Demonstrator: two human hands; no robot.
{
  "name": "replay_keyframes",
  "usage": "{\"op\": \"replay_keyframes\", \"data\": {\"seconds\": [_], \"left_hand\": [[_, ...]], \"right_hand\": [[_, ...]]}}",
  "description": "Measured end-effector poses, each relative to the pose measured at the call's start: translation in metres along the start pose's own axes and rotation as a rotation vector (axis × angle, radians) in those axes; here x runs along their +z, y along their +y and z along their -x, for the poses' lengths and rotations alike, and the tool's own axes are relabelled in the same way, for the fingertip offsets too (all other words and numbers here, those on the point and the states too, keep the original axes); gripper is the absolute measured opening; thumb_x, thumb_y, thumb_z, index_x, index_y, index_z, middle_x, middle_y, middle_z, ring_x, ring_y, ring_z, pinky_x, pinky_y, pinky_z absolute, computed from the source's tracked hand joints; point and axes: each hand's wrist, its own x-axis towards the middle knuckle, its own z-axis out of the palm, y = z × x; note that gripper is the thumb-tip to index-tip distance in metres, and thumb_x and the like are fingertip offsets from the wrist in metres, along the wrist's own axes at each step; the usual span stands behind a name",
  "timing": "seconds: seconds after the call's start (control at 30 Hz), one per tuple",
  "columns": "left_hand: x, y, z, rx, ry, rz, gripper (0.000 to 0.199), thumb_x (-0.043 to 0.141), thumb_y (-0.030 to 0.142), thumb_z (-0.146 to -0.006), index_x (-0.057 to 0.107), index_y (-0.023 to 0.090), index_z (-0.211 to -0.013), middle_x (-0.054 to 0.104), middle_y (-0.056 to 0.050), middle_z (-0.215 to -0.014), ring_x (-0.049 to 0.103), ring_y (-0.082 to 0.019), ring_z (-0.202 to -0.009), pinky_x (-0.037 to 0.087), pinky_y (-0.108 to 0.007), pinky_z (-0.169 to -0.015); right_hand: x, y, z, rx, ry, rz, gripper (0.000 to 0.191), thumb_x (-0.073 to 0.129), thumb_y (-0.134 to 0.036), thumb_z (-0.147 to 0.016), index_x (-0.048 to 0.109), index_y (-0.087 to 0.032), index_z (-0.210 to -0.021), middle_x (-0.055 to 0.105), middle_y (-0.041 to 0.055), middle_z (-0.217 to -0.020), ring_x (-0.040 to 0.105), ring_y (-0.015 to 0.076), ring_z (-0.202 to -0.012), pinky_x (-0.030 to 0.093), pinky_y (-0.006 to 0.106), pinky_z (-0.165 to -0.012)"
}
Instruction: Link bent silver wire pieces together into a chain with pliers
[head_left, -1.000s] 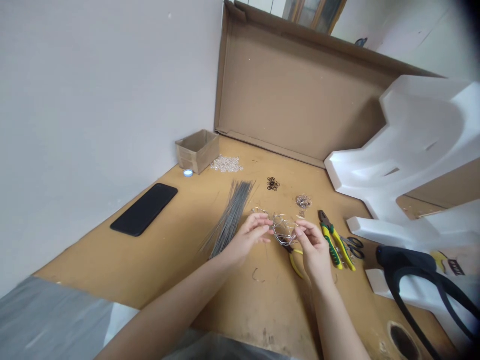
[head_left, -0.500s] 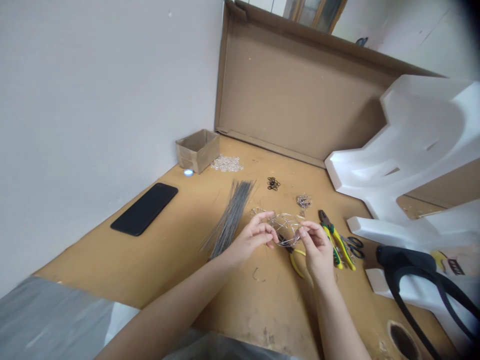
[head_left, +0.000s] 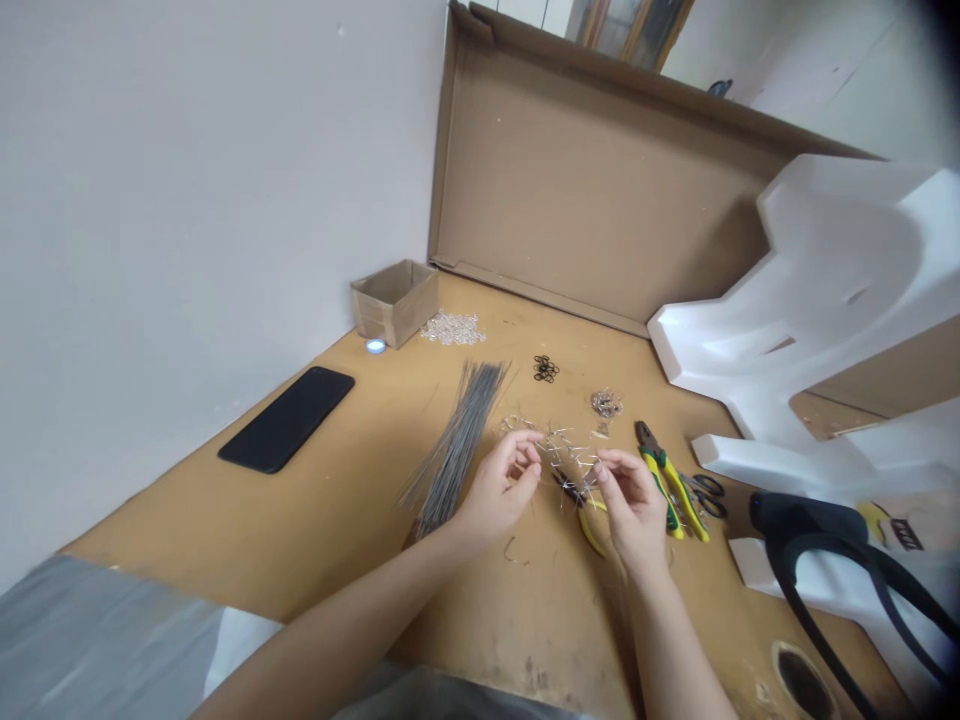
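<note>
My right hand [head_left: 634,500] pinches a spiky piece of bent silvery wire [head_left: 571,455] between thumb and fingers, above the table. My left hand [head_left: 504,485] is at the wire piece's left side, fingers curled in and thumb close to them; whether they grip an end of it I cannot make out. Yellow-handled pliers [head_left: 591,525] lie below the wire piece, partly covered by it and by my right hand. To the left lies a bundle of straight grey wires [head_left: 461,440]. A small bent wire [head_left: 514,552] lies nearer to me.
Beyond my hands are black rings [head_left: 546,368], a coiled wire clump [head_left: 606,403] and clear small pieces [head_left: 454,328] by a cardboard box [head_left: 396,302]. Green-yellow pliers [head_left: 671,485] and scissors [head_left: 707,494] lie right, near white foam [head_left: 720,455]. A black phone [head_left: 287,418] lies left.
The wire piece has turned in my fingers, from a rounded outline to spiky ends pointing out. My left fingers have curled in and drawn back slightly to the left.
</note>
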Motion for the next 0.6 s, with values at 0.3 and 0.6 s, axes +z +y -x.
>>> {"op": "replay_keyframes", "data": {"seconds": [0.3, 0.6], "left_hand": [[0.001, 0.016, 0.008, 0.338, -0.045, -0.504, 0.009, 0.056, 0.025, -0.075, 0.051, 0.018, -0.079, 0.053, -0.002, -0.075, 0.05, -0.016, -0.075, 0.039, -0.028, -0.069], [0.002, -0.002, 0.004, 0.119, -0.05, -0.522, 0.015, 0.044, 0.009, -0.074, 0.05, 0.019, -0.083, 0.055, -0.003, -0.083, 0.052, -0.017, -0.078, 0.04, -0.03, -0.07]], "right_hand": [[0.008, 0.005, 0.0, -0.178, 0.048, 0.285, 0.013, 0.056, -0.022, -0.08, 0.058, -0.02, -0.093, 0.061, 0.0031, -0.078, 0.057, 0.0157, -0.069, 0.047, 0.029, -0.063], [0.002, -0.001, 0.003, -0.648, -0.162, 0.666, 0.025, 0.056, -0.01, -0.077, 0.059, -0.022, -0.1, 0.064, 0.0049, -0.076, 0.055, 0.0177, -0.067, 0.041, 0.031, -0.06]]}}
